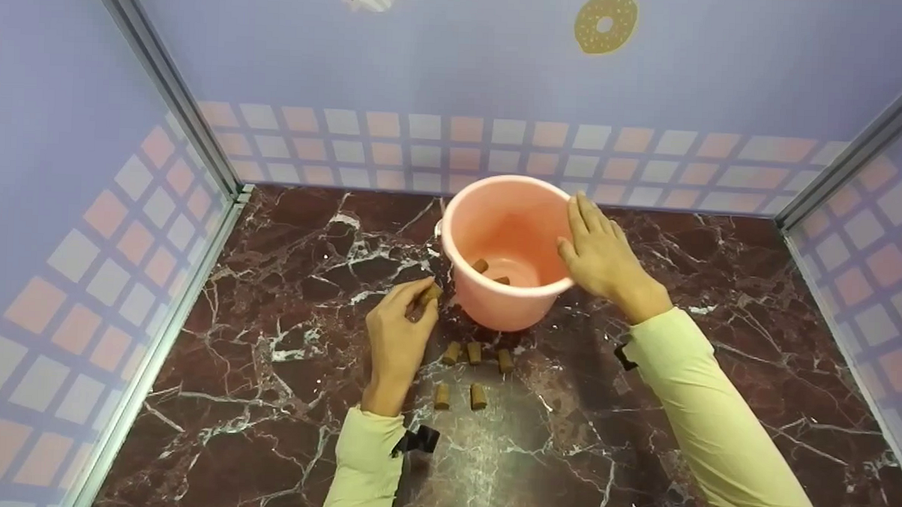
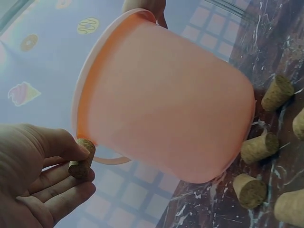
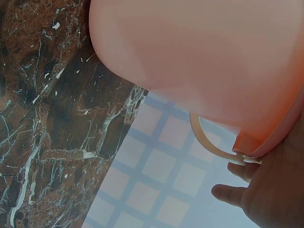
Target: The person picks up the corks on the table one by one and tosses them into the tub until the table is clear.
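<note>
My left hand (image 1: 401, 334) pinches a cork (image 2: 81, 159) between thumb and fingers, just left of the pink bucket (image 1: 501, 308). The left wrist view shows this cork close to the bucket's rim, outside the wall. My right hand (image 1: 608, 259) rests on the right side of the rim with its fingers straight, the thumb by the inner edge. Inside the bucket lie a cork (image 1: 480, 266) and another cork (image 1: 502, 281), partly hidden by the near rim. Several loose corks (image 1: 474, 353) stand on the table in front of the bucket, in two rows.
The dark red marbled table (image 1: 266, 397) is enclosed by a patterned back wall (image 1: 428, 57) and a side panel (image 1: 84, 233) at left, with another side panel (image 1: 871, 253) at right. A pale bucket handle (image 3: 209, 142) hangs by the rim in the right wrist view.
</note>
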Demonstrator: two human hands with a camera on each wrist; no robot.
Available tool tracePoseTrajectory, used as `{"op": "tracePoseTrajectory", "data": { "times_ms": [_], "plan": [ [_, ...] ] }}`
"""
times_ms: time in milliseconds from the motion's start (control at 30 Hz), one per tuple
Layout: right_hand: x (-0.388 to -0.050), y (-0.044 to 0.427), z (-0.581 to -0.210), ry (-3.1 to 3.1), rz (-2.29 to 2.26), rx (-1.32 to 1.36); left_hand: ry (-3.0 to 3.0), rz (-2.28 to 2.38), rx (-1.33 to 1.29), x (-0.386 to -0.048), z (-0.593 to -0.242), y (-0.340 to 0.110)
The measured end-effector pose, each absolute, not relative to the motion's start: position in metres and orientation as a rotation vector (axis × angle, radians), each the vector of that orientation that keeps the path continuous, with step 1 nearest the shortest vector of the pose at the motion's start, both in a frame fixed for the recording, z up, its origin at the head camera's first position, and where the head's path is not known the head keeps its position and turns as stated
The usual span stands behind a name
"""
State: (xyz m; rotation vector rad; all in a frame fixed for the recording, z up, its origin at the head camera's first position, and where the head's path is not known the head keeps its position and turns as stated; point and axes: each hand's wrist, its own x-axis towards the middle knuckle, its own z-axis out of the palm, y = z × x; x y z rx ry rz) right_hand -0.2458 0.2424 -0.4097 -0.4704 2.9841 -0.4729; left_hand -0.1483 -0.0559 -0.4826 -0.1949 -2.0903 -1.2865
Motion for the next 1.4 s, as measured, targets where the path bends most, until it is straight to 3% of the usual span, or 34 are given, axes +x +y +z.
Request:
{"op": "tracePoseTrajectory", "data": {
  "times_ms": [1400],
  "plan": [
    [-0.245, 0.242, -0.408, 2.983, -0.479, -0.479, -1.987, -1.321, -0.366, -0.169, -0.443, -0.041]
  ]
}}
